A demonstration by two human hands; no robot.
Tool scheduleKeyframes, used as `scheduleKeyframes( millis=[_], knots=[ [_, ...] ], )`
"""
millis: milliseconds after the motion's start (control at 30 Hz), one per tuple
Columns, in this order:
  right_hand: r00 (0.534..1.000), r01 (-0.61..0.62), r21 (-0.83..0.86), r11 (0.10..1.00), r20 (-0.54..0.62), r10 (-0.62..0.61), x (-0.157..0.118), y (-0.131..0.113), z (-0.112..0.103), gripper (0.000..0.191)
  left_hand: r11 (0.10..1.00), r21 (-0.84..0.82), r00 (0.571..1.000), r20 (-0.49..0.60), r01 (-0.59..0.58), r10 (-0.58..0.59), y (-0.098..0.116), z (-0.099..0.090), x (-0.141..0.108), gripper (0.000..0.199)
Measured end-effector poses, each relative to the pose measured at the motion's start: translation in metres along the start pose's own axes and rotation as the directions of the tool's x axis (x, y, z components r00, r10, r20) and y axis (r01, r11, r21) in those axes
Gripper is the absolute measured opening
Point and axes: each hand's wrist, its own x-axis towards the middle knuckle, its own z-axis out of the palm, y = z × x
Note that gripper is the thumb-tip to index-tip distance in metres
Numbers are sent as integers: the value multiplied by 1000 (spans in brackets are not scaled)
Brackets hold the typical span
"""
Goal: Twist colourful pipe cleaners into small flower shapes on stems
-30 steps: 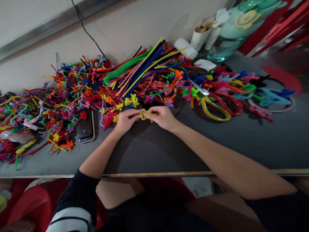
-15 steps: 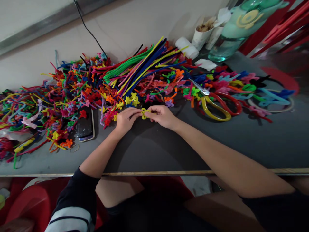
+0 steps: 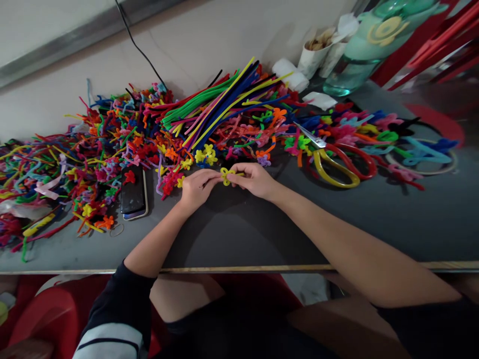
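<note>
A small yellow pipe-cleaner flower [image 3: 226, 176] with rounded loops is held between my two hands, above the front part of the dark table. My left hand [image 3: 198, 187] pinches its left side between thumb and fingers. From the right, my right hand [image 3: 256, 180] grips it, thumb and fingertips closed on it, with a bit of yellow showing between the fingers. Just behind my hands lie a yellow and blue flower cluster [image 3: 205, 155] and a small purple flower [image 3: 264, 160]. Long straight pipe cleaners [image 3: 209, 107] rest on the pile farther back.
Colourful twisted pieces [image 3: 108, 134] cover the table's back and left. A phone [image 3: 133, 192] lies left of my hands. Scissors [image 3: 337, 167] with yellow and red handles lie right. Farther back stand a paper cup [image 3: 312, 56] and a green bottle [image 3: 350, 70].
More of the yellow flower's loops show between my fingertips. Both hands stay closed on it in nearly the same place, and the whole view has shifted slightly.
</note>
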Motion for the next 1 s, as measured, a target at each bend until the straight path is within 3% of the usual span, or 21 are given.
scheduleKeyframes(
  millis=[167, 400, 633, 800, 933, 1000],
  knots=[
    [1000, 9, 1, 1000, 2, -9, 0, 1, -1, 40, 999, 28, 998, -30, -46, 47, -1, 0, -1, 9],
    [1000, 18, -11, 1000, 9, -18, 1, 3, -2, 42, 1000, 23, 1000, -21, 12, -12, 2, 0, 0, 12],
    [998, -59, 8, 998, 0, 59, 2, 5, -3, 41, 1000, 9, 1000, -16, 14, -14, 7, -2, 1, 11],
    [995, -56, 12, 998, -87, 57, 3, 4, -7, 42, 971, -63, 971, 79, 230, -225, 1, 0, 3, 23],
    [991, -50, -48, 998, -130, 43, 3, 5, -9, 38, 833, -298, 883, 199, 467, -424, -3, 7, 3, 40],
    [991, -38, -73, 997, -129, 28, 3, 5, -9, 35, 766, -346, 841, 244, 541, -484, -3, 10, 4, 37]
  ],
)
